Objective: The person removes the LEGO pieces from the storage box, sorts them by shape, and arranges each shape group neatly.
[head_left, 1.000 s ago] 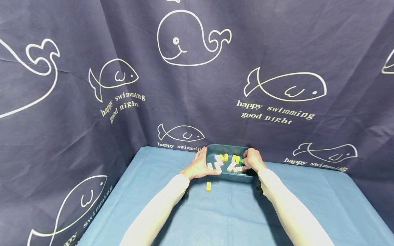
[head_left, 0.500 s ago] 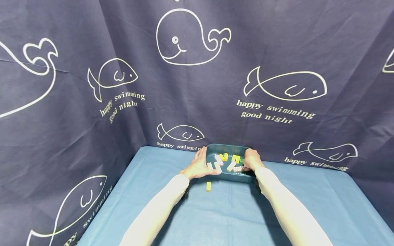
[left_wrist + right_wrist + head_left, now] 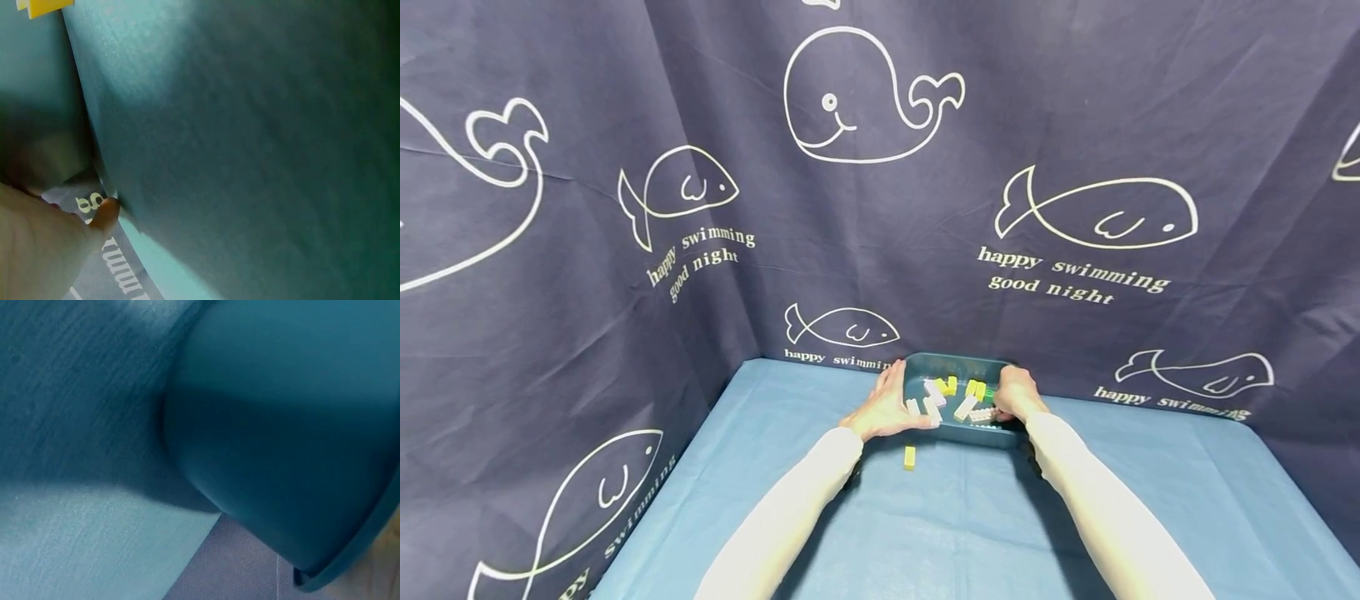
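Observation:
In the head view a dark teal bin [image 3: 973, 435] stands at the back of the table, with several white, yellow and green toy bricks inside. My left hand [image 3: 887, 406] lies against its left end, fingers extended along the side and thumb along the near rim. In the left wrist view that hand [image 3: 44, 244] shows at the lower left beside the bin wall. My right hand [image 3: 1018, 395] reaches over the right end, its fingers down inside by a green brick [image 3: 989, 395] and a white brick [image 3: 982, 414]. Those fingertips are hidden, so I cannot tell what they hold.
A single yellow brick [image 3: 910, 457] lies on the blue table cover [image 3: 940, 525] in front of the bin. Close behind the bin hangs a dark curtain [image 3: 925, 250] printed with whales and fish, and it also covers the left side.
My right hand has dipped slightly lower into the bin's right end, its fingers now less visible than a second ago. The left hand and the bin stay in place.

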Demonstrator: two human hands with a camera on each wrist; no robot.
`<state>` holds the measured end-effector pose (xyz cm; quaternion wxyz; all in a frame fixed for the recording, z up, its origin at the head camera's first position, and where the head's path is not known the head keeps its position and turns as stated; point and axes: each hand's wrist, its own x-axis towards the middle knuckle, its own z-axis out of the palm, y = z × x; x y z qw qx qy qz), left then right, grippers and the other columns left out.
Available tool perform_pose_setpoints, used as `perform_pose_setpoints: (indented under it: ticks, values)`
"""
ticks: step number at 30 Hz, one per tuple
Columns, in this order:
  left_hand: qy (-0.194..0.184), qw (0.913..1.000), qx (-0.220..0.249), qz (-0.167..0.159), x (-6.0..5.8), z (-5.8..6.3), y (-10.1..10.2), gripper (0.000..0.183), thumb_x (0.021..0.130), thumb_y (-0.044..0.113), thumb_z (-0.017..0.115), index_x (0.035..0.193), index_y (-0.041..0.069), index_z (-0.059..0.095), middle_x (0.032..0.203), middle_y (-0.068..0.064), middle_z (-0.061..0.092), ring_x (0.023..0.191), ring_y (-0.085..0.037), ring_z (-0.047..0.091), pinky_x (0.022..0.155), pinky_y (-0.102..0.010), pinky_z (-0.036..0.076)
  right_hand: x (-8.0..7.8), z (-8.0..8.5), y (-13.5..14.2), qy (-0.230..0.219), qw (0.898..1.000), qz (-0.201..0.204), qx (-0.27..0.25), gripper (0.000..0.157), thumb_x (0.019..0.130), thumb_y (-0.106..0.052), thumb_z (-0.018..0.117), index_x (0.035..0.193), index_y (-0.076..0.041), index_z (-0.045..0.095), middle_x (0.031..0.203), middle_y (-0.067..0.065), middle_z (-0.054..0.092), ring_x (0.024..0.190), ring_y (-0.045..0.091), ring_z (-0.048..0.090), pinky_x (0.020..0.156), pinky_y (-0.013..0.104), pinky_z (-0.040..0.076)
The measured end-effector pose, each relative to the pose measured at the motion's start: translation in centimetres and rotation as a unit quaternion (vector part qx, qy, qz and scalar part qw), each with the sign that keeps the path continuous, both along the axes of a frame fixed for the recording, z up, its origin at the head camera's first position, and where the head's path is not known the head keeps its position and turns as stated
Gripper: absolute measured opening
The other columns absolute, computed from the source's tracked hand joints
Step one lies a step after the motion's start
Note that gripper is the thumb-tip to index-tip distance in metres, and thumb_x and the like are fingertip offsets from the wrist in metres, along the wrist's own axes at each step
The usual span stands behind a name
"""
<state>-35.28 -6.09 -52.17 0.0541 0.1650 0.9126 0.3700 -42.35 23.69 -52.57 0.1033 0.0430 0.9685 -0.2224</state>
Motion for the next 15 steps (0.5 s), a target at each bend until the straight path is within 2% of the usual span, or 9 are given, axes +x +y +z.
perform_pose_setpoints:
  ticks: [1,2,4,8,9,12,15]
  values:
    - [0.000,1.0000,-0.002,-0.001,0.0,0.0,0.0,0.138,0.076,0.061,0.090,0.177,0.013,0.009,0.186,-0.009,0.013,0.173,-0.033,0.011,0.138,-0.060,0.021,0.7,0.9,-0.3,-0.007,1.000,-0.007,-0.012,0.013,0.089,0.006,0.068,0.101,0.008,0.072,0.108,0.030,0.075,0.057,0.020,0.075,0.059,0.033,0.063]
    - [-0.001,1.0000,-0.003,-0.001,0.1,0.0,0.0,0.138,0.076,0.061,0.090,0.177,0.013,0.009,0.186,-0.009,0.013,0.173,-0.032,0.011,0.138,-0.060,0.021,0.8,0.6,-0.1,-0.004,1.000,-0.003,-0.024,0.011,0.090,0.005,0.070,0.100,0.007,0.073,0.106,0.027,0.076,0.056,0.017,0.075,0.056,0.031,0.062]
    - [-0.001,1.0000,-0.005,-0.001,0.1,0.0,0.1,0.137,0.076,0.059,0.091,0.177,0.013,0.009,0.186,-0.009,0.013,0.173,-0.033,0.011,0.138,-0.061,0.021,2.2,2.1,-0.6,-0.008,0.999,-0.015,-0.051,0.010,0.090,0.005,0.071,0.099,0.007,0.072,0.106,0.027,0.075,0.055,0.017,0.076,0.056,0.030,0.063]
    - [-0.003,1.0000,-0.005,-0.001,0.1,0.1,0.1,0.137,0.076,0.055,0.091,0.176,0.011,0.009,0.186,-0.010,0.013,0.172,-0.033,0.011,0.138,-0.061,0.021,4.0,3.2,-0.9,0.009,0.994,-0.020,-0.107,0.008,0.090,0.007,0.074,0.097,0.008,0.070,0.103,0.025,0.072,0.056,0.015,0.075,0.057,0.030,0.064]
    - [-0.002,1.0000,-0.005,-0.001,0.1,0.1,0.1,0.136,0.077,0.055,0.091,0.176,0.010,0.009,0.186,-0.011,0.013,0.172,-0.034,0.011,0.137,-0.061,0.021,5.0,4.5,-1.5,0.006,0.993,-0.031,-0.115,0.006,0.090,0.008,0.074,0.095,0.009,0.069,0.101,0.025,0.070,0.057,0.016,0.076,0.059,0.031,0.065]
    - [-0.005,1.0000,-0.005,-0.002,0.1,0.2,0.1,0.137,0.077,0.056,0.090,0.177,0.011,0.009,0.186,-0.010,0.012,0.173,-0.033,0.009,0.138,-0.060,0.020,5.7,4.9,-1.5,0.014,0.989,-0.037,-0.139,0.008,0.091,0.007,0.076,0.089,0.005,0.068,0.095,0.017,0.067,0.057,0.012,0.074,0.060,0.030,0.065]
    - [-0.005,1.0000,-0.004,-0.003,0.2,0.3,0.1,0.138,0.077,0.059,0.090,0.177,0.011,0.008,0.186,-0.009,0.011,0.173,-0.033,0.009,0.138,-0.060,0.020,6.0,5.0,-1.3,0.018,0.987,-0.037,-0.158,0.008,0.092,0.005,0.076,0.090,0.005,0.069,0.093,0.015,0.068,0.056,0.009,0.073,0.059,0.028,0.065]
